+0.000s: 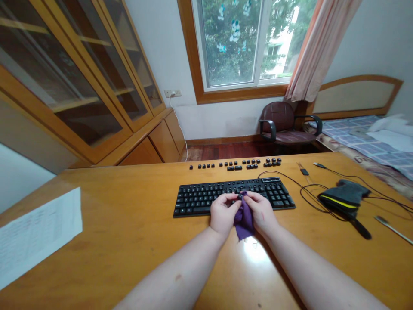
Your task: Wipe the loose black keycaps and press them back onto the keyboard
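Observation:
Over the front of a black keyboard [196, 196], my two hands meet. My left hand [223, 211] is closed, its thumb and fingers pinching a small black keycap [240, 196]. A purple cloth [245, 221] hangs from my right hand [260, 211], which grips it against the keycap. The cloth's lower end drops toward the desk. Behind the keyboard, several loose keycaps [238, 168] stand in rows near the desk's far edge. Bare switch spots show along the keyboard's top row, and my hands hide part of its lower middle.
To the right lie a small black puller with wire loops [304, 172], a cable [318, 165], a dark grey brush-like tool with a yellow stripe [345, 198] and a thin brush [382, 221]. Printed paper [41, 234] lies on the left of the wooden desk [129, 206]. A chair [280, 122] stands beyond.

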### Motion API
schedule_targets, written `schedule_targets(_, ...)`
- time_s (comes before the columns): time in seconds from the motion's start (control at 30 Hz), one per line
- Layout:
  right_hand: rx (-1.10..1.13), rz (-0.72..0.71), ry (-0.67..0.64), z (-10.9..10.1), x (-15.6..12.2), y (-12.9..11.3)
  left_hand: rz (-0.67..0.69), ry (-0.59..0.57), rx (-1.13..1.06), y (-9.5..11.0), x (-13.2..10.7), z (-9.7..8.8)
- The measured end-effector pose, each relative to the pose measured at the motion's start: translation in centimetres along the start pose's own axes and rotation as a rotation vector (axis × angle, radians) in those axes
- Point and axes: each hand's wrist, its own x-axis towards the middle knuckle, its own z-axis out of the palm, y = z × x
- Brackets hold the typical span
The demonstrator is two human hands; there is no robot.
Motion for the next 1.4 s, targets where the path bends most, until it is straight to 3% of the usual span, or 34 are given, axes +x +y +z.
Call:
schedule_targets(0.5, -0.094, -0.022, 0.069, -0.1, 0.0, -0.6, -0.017, -0.076, -0.106, 0.2, 0.2, 0.4)
schedule_targets(0.8, 0.224, 0.055, 0.142, -0.1, 0.7, 0.3, -0.009, -0.071, -0.101, -0.3, 0.5, 0.5)
schedule_targets(1.0, -0.059, -0.018, 0.021, -0.3, 0.1, -0.3, 0.111, -0.141, 0.095, 0.0, 0.4, 0.0)
schedule_targets(1.1, -0.142, -0.076, 0.020, -0.6, 0.1, -0.4, 0.172, -0.168, 0.219, 0.5, 0.4, -0.2)
schedule_targets(1.4, -0.082, -0.058, 0.069, -0.4, 0.1, -0.2, 0.103, -0.181, 0.243, 0.5, 0.5, -0.1)
